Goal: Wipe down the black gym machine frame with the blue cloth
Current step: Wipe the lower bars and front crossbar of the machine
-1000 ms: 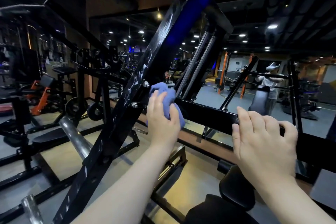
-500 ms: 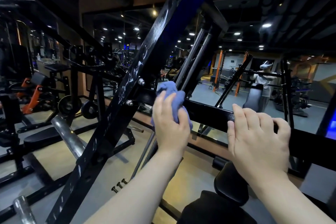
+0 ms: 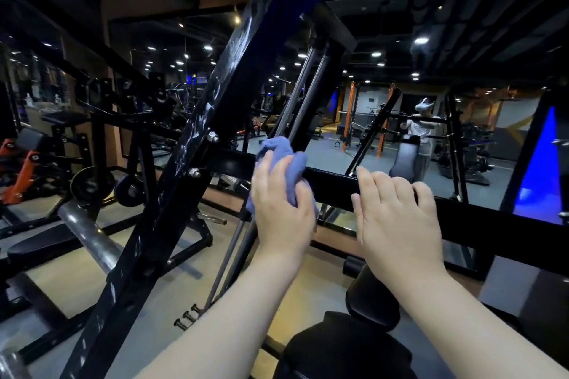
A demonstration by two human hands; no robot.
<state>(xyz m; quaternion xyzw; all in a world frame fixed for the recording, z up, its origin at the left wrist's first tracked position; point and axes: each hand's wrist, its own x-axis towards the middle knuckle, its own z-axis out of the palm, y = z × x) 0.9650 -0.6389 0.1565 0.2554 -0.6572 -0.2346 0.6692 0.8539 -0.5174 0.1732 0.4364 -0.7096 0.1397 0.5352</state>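
A black gym machine frame (image 3: 197,144) rises as a slanted beam from lower left to top centre, joined to a horizontal crossbar (image 3: 332,184) that runs to the right. My left hand (image 3: 283,209) grips a bunched blue cloth (image 3: 277,148) and presses it on the crossbar, just right of the joint with the slanted beam. My right hand (image 3: 397,212) rests on the crossbar further right, fingers laid over its top. Part of the cloth is hidden under my left palm.
Black padded seat parts (image 3: 369,301) sit below my right arm. A steel bar (image 3: 89,237) and weight plates (image 3: 92,184) lie at left. Thin guide rods (image 3: 304,95) run up behind the cloth. A mirror wall (image 3: 462,49) behind reflects the gym and a person.
My left hand has slid the cloth to the right, from the bolted joint on the slanted beam onto the crossbar, closer to my right hand. The right hand stays on the bar.
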